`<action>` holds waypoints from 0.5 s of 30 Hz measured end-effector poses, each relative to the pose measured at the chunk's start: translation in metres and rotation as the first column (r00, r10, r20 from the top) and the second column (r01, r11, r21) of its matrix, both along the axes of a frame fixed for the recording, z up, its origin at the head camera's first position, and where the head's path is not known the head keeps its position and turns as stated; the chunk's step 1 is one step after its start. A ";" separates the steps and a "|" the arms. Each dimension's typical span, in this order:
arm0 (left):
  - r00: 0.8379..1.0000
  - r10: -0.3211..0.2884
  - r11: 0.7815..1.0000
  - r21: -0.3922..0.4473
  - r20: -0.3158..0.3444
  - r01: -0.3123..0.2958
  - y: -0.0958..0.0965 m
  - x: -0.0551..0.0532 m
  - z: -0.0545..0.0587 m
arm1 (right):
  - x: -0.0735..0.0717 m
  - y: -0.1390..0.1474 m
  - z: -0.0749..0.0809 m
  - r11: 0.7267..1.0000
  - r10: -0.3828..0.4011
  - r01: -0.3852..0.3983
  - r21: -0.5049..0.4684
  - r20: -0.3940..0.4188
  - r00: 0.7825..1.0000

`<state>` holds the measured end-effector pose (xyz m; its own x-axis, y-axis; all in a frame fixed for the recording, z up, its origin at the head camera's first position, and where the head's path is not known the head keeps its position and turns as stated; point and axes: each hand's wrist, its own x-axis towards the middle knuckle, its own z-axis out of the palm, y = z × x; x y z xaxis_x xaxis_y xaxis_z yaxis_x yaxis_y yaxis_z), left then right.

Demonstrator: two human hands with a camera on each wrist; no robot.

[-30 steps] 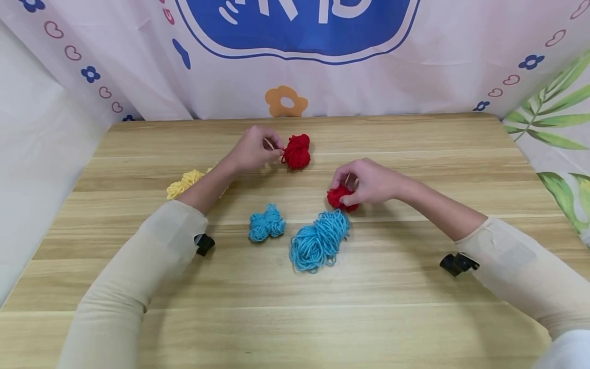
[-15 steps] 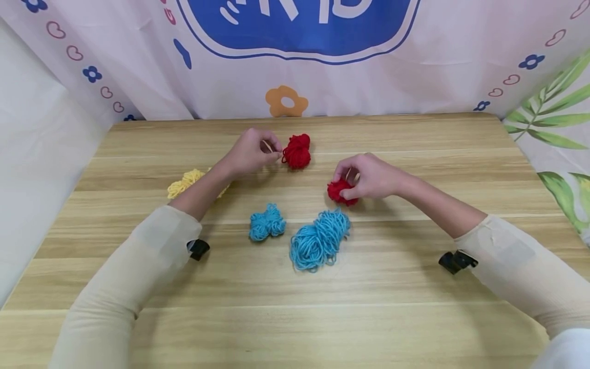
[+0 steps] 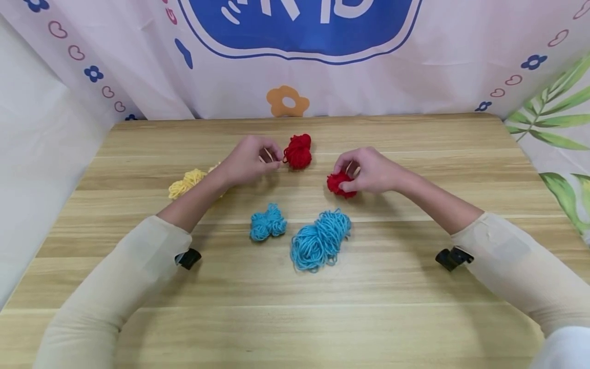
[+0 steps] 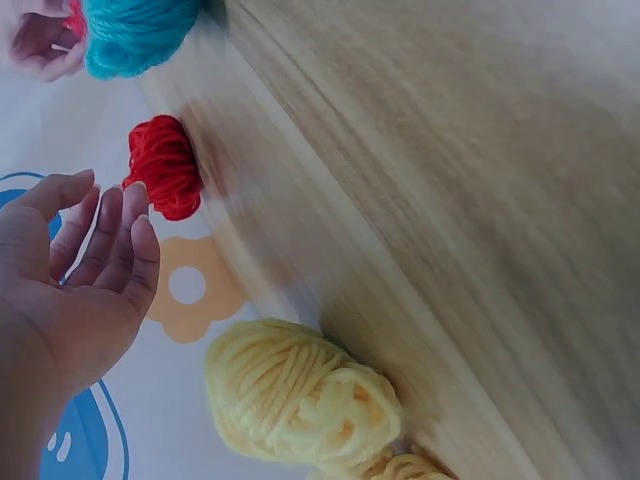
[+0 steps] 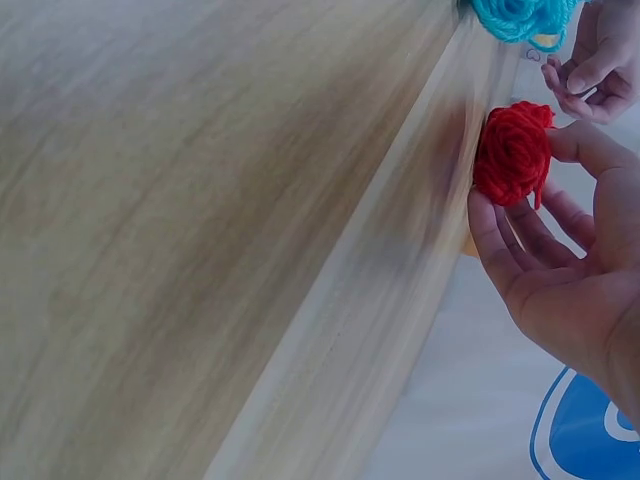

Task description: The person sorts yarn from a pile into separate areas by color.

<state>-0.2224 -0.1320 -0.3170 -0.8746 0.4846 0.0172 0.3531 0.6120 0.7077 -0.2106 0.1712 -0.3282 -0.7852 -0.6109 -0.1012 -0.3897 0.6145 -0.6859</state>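
Note:
My right hand (image 3: pixel 371 171) holds a small red yarn bundle (image 3: pixel 340 185) between thumb and fingers; the right wrist view shows the bundle (image 5: pixel 515 155) from its end. Further back lies another red yarn bundle (image 3: pixel 298 152). Just left of it is my left hand (image 3: pixel 251 160), fingers loosely bent and nothing held, as the left wrist view of the hand (image 4: pixel 90 270) shows. Nearer the front lie a small blue yarn bundle (image 3: pixel 268 223) and a larger blue skein (image 3: pixel 320 241). Yellow yarn (image 3: pixel 188 183) lies partly hidden under my left forearm.
Everything lies on a wood-grain table (image 3: pixel 295 323). A printed white curtain (image 3: pixel 378 87) hangs along its back edge. Leaf-patterned cloth (image 3: pixel 560 123) is at the right. Black wrist cameras (image 3: pixel 454 259) sit on both sleeves.
My left hand has drawn slightly left and nearer, away from the back red bundle. My right hand has shifted the other red bundle backward, off the large blue skein's end.

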 end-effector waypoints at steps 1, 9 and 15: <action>1.000 -0.005 1.000 -0.002 0.000 0.005 0.000 0.001 0.000 | -0.001 0.000 0.000 1.000 -0.008 0.008 0.005 0.001 1.000; 0.998 -0.062 0.998 -0.008 -0.015 0.062 -0.001 0.006 0.001 | -0.007 -0.003 -0.001 0.999 -0.051 0.051 -0.010 -0.019 0.999; 0.997 -0.078 0.997 -0.011 -0.013 0.078 -0.001 0.010 -0.001 | -0.009 -0.004 -0.001 0.997 -0.071 0.070 -0.029 -0.032 0.997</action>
<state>-0.2124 -0.1335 -0.3176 -0.8336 0.5518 0.0233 0.4097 0.5895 0.6962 -0.2197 0.1675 -0.3289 -0.8290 -0.5561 -0.0588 -0.3686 0.6224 -0.6905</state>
